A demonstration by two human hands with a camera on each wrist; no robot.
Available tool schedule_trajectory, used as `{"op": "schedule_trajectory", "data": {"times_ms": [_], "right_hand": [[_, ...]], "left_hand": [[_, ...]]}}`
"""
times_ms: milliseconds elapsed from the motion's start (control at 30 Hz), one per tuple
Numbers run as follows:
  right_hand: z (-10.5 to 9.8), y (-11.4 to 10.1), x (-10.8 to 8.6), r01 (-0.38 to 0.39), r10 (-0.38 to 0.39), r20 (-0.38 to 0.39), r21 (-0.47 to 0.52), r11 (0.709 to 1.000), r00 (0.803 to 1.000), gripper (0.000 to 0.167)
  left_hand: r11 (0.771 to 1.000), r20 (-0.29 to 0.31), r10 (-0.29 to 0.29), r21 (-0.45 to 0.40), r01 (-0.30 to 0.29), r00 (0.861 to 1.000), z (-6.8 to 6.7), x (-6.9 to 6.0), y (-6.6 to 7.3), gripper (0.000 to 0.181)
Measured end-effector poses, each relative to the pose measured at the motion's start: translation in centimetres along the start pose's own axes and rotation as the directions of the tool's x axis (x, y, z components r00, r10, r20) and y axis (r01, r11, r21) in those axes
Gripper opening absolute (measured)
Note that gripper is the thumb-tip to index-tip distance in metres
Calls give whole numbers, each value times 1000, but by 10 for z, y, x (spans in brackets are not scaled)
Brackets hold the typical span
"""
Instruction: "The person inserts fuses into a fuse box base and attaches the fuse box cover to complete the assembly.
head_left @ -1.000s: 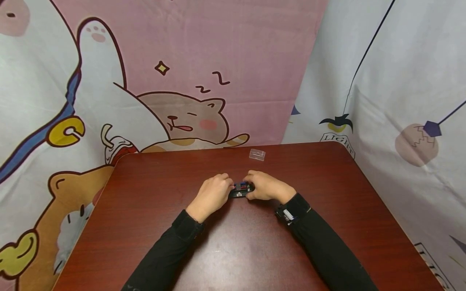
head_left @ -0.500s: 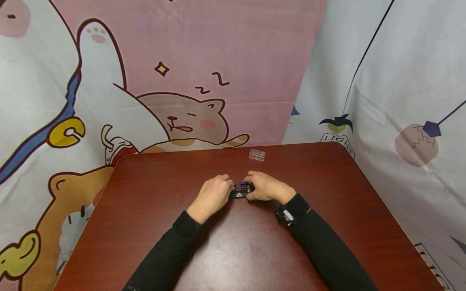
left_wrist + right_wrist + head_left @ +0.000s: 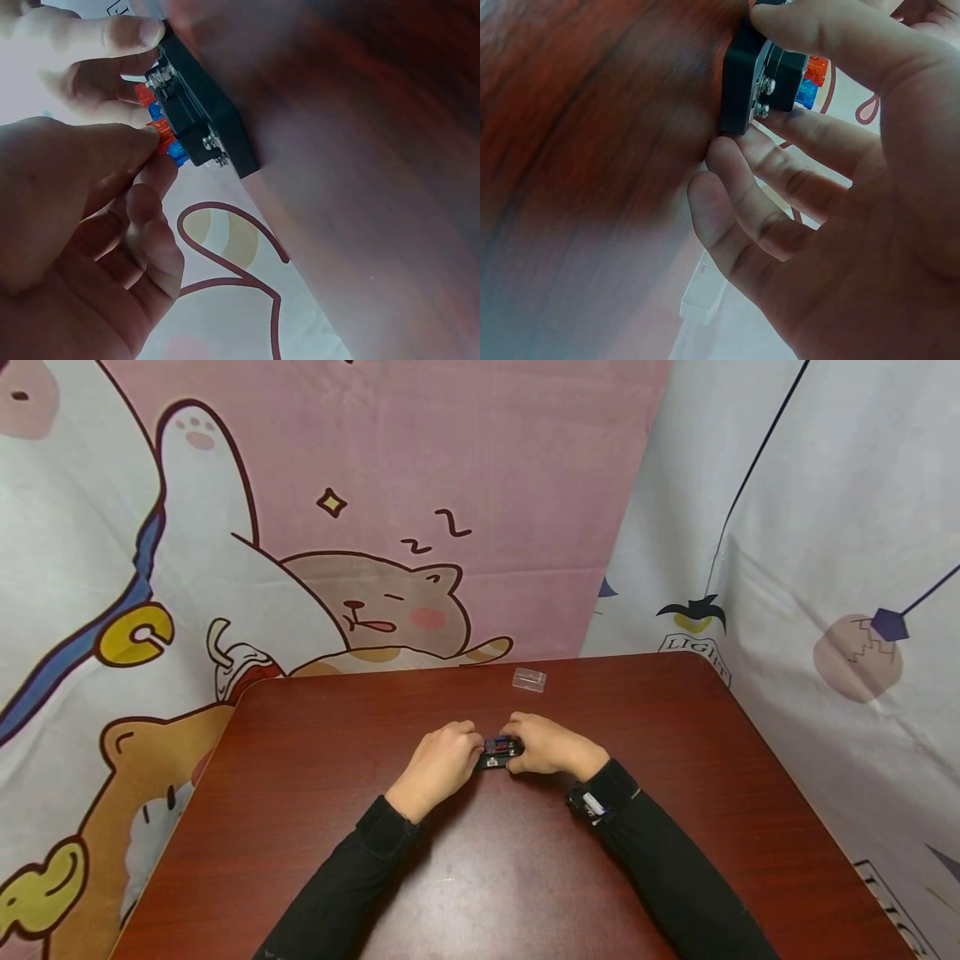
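A black fuse block (image 3: 492, 761) with silver screw terminals rests on the table between both hands. Red and blue blade fuses stand in a row along it. In the left wrist view, the left hand (image 3: 438, 764) pinches a red blade fuse (image 3: 162, 135) between thumb and index finger; a blue blade fuse (image 3: 178, 153) sits beside it. The right hand (image 3: 553, 747) steadies the block's right end, thumb on the near edge and fingers at the far side. How deep the pinched fuse sits in its slot is hidden by the fingertips.
A clear plastic cover (image 3: 529, 680) lies near the back edge of the brown wooden table (image 3: 645, 710), beyond the right hand. Behind the table hangs a printed cartoon cloth (image 3: 517, 510). A small device (image 3: 588, 804) is strapped at the right wrist.
The left hand has crept very slightly to the right at the block's left end. The right hand, the block and the clear cover look nearly the same.
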State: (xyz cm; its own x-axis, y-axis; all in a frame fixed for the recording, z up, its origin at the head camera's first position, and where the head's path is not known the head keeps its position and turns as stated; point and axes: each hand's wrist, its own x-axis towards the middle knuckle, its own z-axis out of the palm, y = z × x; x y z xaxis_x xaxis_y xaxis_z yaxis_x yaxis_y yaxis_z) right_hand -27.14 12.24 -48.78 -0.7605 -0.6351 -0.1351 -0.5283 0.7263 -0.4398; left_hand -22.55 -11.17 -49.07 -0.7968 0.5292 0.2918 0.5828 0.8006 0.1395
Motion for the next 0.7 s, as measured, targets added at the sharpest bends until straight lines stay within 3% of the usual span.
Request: {"op": "schedule_trajectory", "data": {"times_ms": [700], "right_hand": [[1,0,1,14,-14,-12,-37,999,1000,49]], "left_hand": [[997,-9,18,70,-17,1000,-1,0,3,4]]}}
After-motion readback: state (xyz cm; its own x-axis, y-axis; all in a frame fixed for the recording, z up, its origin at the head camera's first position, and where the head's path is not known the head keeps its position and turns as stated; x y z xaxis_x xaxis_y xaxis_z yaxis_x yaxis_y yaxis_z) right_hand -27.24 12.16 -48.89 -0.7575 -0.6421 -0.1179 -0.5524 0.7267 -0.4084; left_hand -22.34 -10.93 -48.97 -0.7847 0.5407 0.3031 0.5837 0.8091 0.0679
